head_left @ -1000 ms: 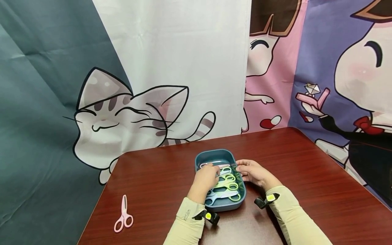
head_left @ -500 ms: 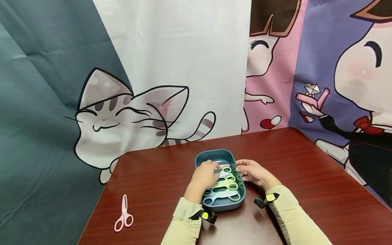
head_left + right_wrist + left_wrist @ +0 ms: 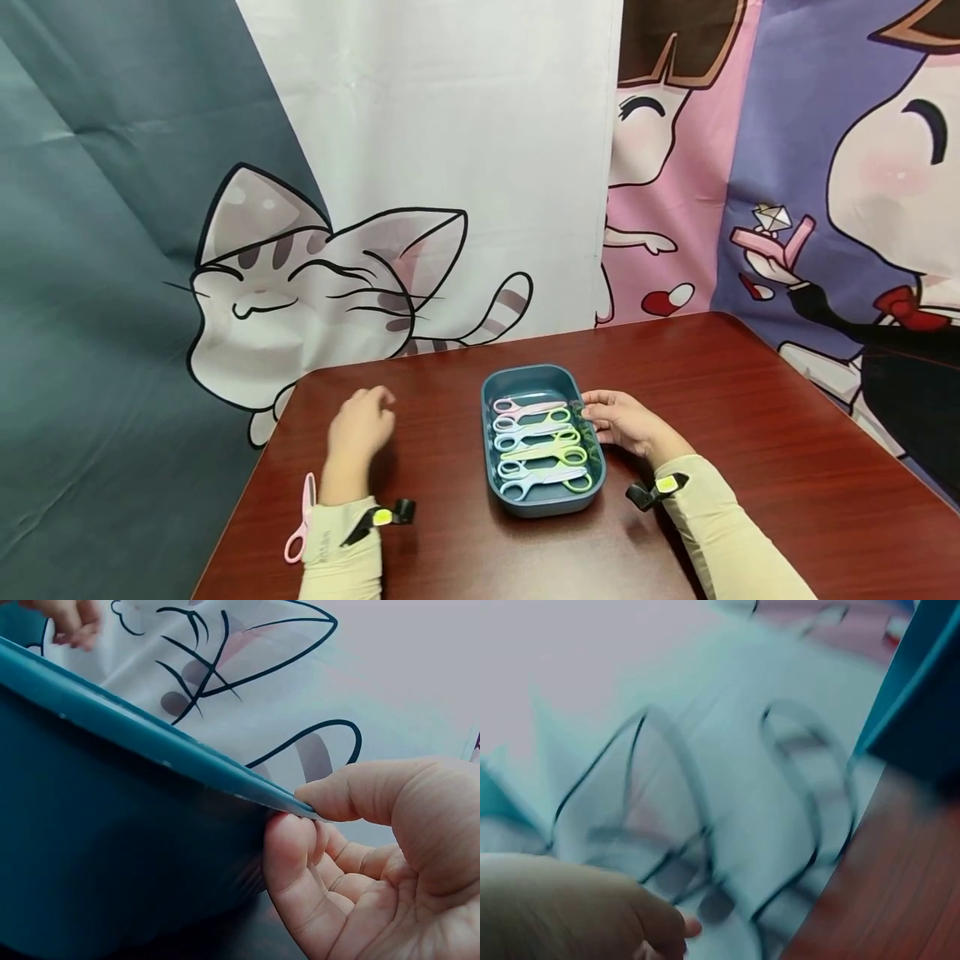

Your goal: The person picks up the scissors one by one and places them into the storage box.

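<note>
A blue-green plastic box (image 3: 528,379) stands on the table, holding several child-size scissors laid side by side. Pink scissors (image 3: 536,409) lie at its far end, with green scissors (image 3: 551,452) and pale blue scissors (image 3: 543,477) nearer. My right hand (image 3: 626,421) pinches the box's right rim, thumb on top and fingers beneath, as the right wrist view shows. Left of the box, my left hand (image 3: 363,427) is over the table with nothing in it, fingers loosely bent. Another pair of pink scissors (image 3: 308,498) lies at the table's left, partly hidden by my left sleeve.
The dark red wooden table (image 3: 442,467) runs back to a cloth backdrop (image 3: 450,150) printed with a cartoon cat and figures. Its left edge lies close beyond the lone pink scissors.
My left hand has come out of the box and swung left, bringing nothing with it. The scissors inside are now uncovered. My right hand keeps its grip on the rim.
</note>
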A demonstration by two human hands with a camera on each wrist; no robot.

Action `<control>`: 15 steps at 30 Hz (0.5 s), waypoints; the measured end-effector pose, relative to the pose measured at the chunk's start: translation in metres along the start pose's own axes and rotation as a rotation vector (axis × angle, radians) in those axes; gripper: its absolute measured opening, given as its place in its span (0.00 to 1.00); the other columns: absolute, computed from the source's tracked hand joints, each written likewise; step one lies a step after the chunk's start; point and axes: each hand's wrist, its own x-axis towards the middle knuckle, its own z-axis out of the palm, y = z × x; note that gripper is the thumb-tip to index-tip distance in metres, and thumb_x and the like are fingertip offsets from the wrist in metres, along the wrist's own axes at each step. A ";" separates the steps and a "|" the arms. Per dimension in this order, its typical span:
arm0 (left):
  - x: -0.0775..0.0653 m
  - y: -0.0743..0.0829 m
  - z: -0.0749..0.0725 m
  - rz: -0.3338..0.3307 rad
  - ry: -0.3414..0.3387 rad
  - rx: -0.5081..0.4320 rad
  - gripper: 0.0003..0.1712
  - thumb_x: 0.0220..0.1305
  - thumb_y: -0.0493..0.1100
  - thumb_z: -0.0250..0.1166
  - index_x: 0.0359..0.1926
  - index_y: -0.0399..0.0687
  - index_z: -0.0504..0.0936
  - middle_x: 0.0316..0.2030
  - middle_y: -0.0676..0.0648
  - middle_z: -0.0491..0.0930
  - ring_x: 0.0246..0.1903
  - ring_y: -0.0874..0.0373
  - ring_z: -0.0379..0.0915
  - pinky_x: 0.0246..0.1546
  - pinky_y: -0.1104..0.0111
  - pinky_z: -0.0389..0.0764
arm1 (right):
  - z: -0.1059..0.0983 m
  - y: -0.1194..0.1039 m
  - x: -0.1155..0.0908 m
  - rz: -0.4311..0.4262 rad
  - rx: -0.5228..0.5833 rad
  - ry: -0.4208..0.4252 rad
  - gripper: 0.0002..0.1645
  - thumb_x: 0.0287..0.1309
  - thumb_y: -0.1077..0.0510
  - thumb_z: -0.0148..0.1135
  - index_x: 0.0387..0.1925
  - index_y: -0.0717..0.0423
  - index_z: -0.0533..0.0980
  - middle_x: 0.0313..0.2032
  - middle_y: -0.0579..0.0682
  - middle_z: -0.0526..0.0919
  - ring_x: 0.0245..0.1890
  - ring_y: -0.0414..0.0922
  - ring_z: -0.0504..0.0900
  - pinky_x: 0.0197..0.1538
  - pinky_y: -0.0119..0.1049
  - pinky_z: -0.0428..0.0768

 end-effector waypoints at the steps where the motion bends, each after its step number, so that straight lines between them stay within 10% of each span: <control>1: -0.002 -0.015 -0.005 -0.047 -0.032 0.001 0.15 0.61 0.38 0.58 0.49 0.47 0.82 0.49 0.37 0.80 0.49 0.33 0.78 0.39 0.41 0.79 | -0.001 0.000 0.000 -0.001 -0.001 0.000 0.20 0.71 0.68 0.52 0.59 0.75 0.62 0.37 0.51 0.84 0.29 0.39 0.82 0.32 0.31 0.84; 8: -0.022 -0.099 -0.032 -0.316 -0.253 -0.059 0.29 0.65 0.50 0.63 0.59 0.36 0.70 0.54 0.26 0.72 0.49 0.28 0.73 0.41 0.40 0.75 | -0.002 -0.002 -0.002 -0.007 -0.011 -0.001 0.21 0.71 0.68 0.51 0.60 0.76 0.62 0.37 0.51 0.83 0.29 0.39 0.82 0.33 0.32 0.85; 15: -0.035 -0.120 -0.036 -0.442 -0.407 -0.164 0.46 0.60 0.53 0.67 0.60 0.19 0.59 0.56 0.16 0.62 0.59 0.21 0.61 0.58 0.37 0.69 | -0.003 0.000 -0.002 -0.003 -0.006 0.011 0.22 0.71 0.68 0.51 0.61 0.77 0.61 0.37 0.51 0.83 0.29 0.39 0.82 0.33 0.32 0.85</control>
